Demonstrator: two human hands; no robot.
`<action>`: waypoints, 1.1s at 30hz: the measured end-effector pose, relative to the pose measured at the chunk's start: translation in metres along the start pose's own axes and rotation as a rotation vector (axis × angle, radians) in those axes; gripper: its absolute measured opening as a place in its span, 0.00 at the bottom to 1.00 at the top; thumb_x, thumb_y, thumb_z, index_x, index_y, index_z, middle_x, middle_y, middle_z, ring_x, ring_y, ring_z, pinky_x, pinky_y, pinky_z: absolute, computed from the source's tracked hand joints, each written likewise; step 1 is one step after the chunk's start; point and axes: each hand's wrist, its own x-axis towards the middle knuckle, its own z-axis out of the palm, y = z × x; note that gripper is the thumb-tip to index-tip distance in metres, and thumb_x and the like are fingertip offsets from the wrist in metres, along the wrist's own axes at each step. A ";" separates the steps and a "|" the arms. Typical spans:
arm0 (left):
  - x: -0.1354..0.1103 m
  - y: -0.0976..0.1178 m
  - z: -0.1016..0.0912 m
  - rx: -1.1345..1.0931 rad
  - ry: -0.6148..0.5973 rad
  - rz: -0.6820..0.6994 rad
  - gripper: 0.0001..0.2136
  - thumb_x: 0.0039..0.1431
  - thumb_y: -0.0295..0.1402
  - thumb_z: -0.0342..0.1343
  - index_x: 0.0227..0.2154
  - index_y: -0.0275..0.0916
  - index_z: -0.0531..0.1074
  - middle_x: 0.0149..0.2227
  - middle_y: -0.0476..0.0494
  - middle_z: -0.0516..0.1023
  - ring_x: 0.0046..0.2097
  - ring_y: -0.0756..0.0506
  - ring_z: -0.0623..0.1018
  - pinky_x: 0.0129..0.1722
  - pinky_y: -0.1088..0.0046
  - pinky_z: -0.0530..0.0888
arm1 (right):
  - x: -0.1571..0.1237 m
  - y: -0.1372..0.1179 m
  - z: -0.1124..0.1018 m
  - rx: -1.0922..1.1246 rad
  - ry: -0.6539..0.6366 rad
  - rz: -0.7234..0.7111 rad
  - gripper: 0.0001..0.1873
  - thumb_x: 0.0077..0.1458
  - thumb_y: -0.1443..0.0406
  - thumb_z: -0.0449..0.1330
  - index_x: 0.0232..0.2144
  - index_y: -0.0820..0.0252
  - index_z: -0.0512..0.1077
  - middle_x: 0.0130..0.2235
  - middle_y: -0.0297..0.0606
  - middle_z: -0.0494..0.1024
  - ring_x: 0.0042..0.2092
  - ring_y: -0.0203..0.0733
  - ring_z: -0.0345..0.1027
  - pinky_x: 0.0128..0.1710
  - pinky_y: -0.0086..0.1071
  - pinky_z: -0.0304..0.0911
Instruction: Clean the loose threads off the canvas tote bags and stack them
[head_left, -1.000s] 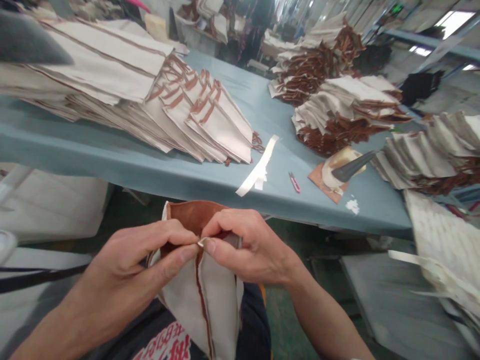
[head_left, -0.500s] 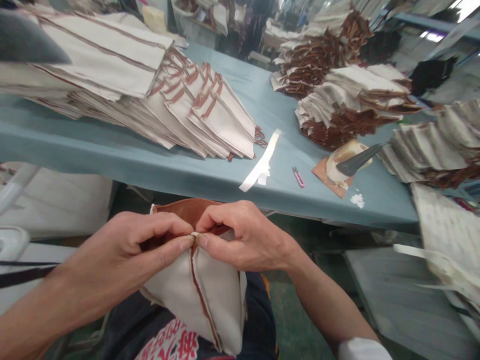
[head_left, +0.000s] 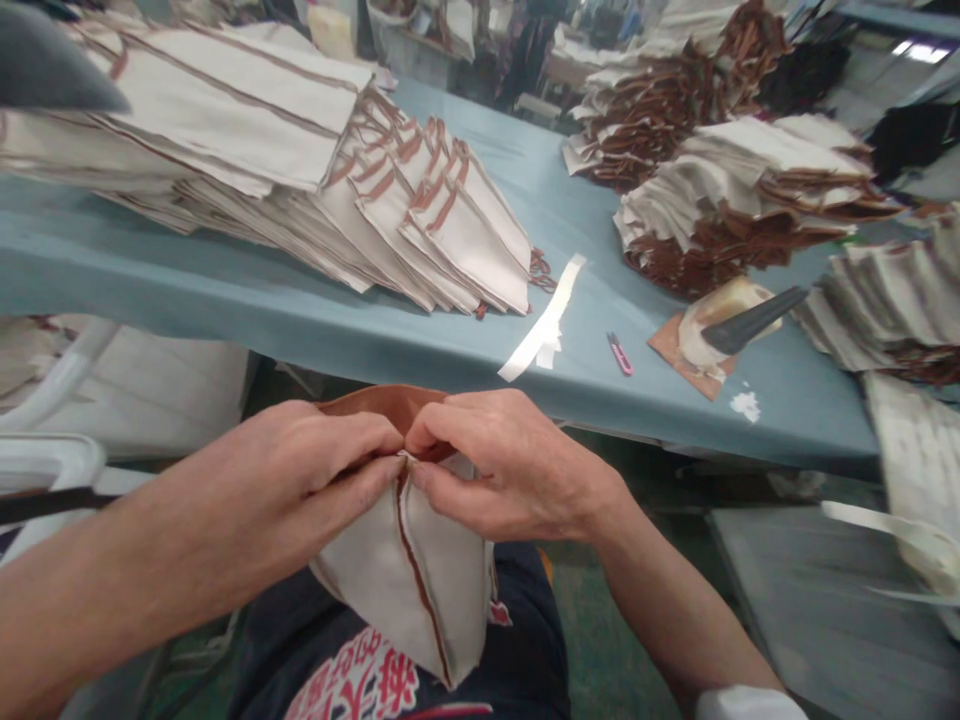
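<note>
dark cloth is covering the lap, and on it large pinkish-red characters, chinese-looking, are showing against white; they are running partly out of view, and their wording is staying too incomplete to read surely. above the lap, a cream bag with a brown lining is hanging, its seam running down the front. the left hand and the right hand are meeting at the seam's top, each grip pinching the bag's edge between thumb and finger. beyond, on the blue surface, pink snips are lying between a pale strip and a dark-handled tub. farther back, a cream pile is spreading on the left, and brown-and-cream piles are standing on the right.
</note>
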 end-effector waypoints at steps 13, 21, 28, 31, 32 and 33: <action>-0.012 0.005 0.019 -0.332 0.081 -0.121 0.14 0.67 0.34 0.53 0.23 0.42 0.69 0.22 0.58 0.67 0.23 0.53 0.66 0.22 0.79 0.63 | 0.018 0.011 0.007 0.396 -0.074 -0.016 0.17 0.58 0.56 0.66 0.28 0.54 0.63 0.28 0.25 0.66 0.30 0.35 0.58 0.33 0.32 0.54; -0.026 0.005 0.011 -0.001 0.189 -0.006 0.10 0.72 0.33 0.56 0.36 0.46 0.81 0.28 0.57 0.83 0.27 0.51 0.79 0.31 0.79 0.72 | 0.012 -0.001 0.011 0.095 -0.045 0.017 0.12 0.58 0.63 0.61 0.28 0.53 0.61 0.28 0.29 0.70 0.32 0.38 0.60 0.35 0.35 0.50; -0.052 0.000 0.018 0.296 0.188 0.136 0.20 0.82 0.30 0.44 0.44 0.47 0.84 0.38 0.48 0.88 0.36 0.46 0.85 0.39 0.73 0.79 | 0.013 0.005 0.018 0.447 -0.065 0.068 0.07 0.54 0.63 0.62 0.27 0.54 0.66 0.26 0.25 0.66 0.29 0.34 0.57 0.31 0.30 0.53; -0.065 -0.008 0.025 0.354 0.182 0.177 0.25 0.80 0.24 0.40 0.54 0.47 0.85 0.43 0.45 0.90 0.43 0.45 0.87 0.45 0.73 0.81 | 0.015 0.013 0.020 0.664 -0.188 0.145 0.07 0.52 0.62 0.65 0.28 0.56 0.69 0.26 0.24 0.67 0.29 0.33 0.57 0.29 0.28 0.54; -0.068 -0.011 0.027 0.378 0.162 0.175 0.26 0.78 0.22 0.40 0.55 0.46 0.85 0.44 0.44 0.90 0.44 0.45 0.87 0.46 0.73 0.81 | 0.016 0.014 0.022 0.749 -0.228 0.166 0.08 0.52 0.61 0.66 0.28 0.56 0.70 0.26 0.24 0.66 0.28 0.32 0.56 0.28 0.28 0.54; -0.070 -0.013 0.028 0.401 0.136 0.167 0.26 0.77 0.20 0.41 0.56 0.46 0.85 0.44 0.44 0.90 0.44 0.44 0.87 0.46 0.74 0.81 | 0.016 0.016 0.024 0.837 -0.257 0.189 0.09 0.51 0.60 0.66 0.28 0.55 0.69 0.26 0.24 0.66 0.28 0.32 0.55 0.28 0.28 0.54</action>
